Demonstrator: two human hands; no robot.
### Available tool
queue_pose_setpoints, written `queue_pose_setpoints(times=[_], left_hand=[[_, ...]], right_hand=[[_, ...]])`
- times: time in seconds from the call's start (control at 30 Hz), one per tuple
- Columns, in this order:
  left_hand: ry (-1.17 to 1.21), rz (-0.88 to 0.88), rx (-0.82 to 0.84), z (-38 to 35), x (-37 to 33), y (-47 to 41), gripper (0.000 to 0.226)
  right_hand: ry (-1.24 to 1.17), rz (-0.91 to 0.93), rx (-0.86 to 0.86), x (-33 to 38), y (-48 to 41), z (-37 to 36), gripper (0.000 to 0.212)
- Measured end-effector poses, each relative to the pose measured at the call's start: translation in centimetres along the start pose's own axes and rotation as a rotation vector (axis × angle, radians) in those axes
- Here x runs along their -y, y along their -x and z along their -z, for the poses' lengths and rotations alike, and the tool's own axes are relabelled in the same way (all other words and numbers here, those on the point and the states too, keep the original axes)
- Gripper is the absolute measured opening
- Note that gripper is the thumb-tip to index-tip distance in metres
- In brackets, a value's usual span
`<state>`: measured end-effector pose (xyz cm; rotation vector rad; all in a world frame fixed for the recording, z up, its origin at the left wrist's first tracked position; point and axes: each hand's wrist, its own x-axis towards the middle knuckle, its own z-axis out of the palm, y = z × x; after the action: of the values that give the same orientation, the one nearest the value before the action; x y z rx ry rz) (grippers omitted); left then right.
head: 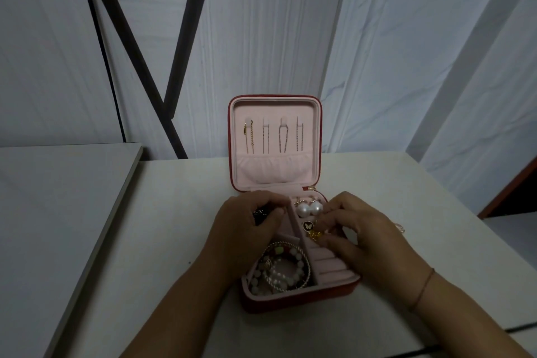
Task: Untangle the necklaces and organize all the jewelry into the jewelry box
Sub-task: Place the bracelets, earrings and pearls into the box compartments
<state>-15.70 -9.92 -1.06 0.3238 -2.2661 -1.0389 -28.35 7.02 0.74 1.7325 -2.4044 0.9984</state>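
Pinching a small gold charm [314,235] over the ring slots [328,266] of the open jewelry box [290,304] near the far edge of the desk [406,189], the right grip [363,231] has a likely light, slippery, bendable piece best held by fingertips; the left grip's [247,227] curled hold is unclear.

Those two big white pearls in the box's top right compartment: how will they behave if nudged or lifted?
The pearls look round and glossy, so they'd probably roll and slip in a pinch. Their compartment walls in the jewelry box should likely stop them. The right hand pinching the gold piece works close beside them, so a bump seems possible.
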Motion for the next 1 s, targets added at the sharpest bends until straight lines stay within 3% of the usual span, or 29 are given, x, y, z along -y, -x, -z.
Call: queue_pose_setpoints(times=[0.1,0.43,0.63,0.83,1.0], left_hand=[[-0.014,-0.004,0.001,0.0,0.1,0.0,0.025],[-0.021,0.015,0.002,0.0,0.0,0.0,0.023],[-0.026,0.005,0.000,-0.1,0.1,0.0,0.023],[-0.017,0.008,-0.004,0.0,0.0,0.0,0.025],[-0.019,0.014,0.006,0.0,0.1,0.0,0.024]], right_hand=[[-0.088,-0.029,0.067,-0.2,-0.5,0.4,0.011],[0.050,-0.090,0.005,0.3,-1.3,0.4,0.012],[0.095,-0.088,0.068,1.2,-1.3,0.9,0.006],[0.148,-0.107,0.100,1.5,-1.2,0.7,0.014],[-0.004,-0.130,-0.053,0.8,-0.3,0.5,0.010]])
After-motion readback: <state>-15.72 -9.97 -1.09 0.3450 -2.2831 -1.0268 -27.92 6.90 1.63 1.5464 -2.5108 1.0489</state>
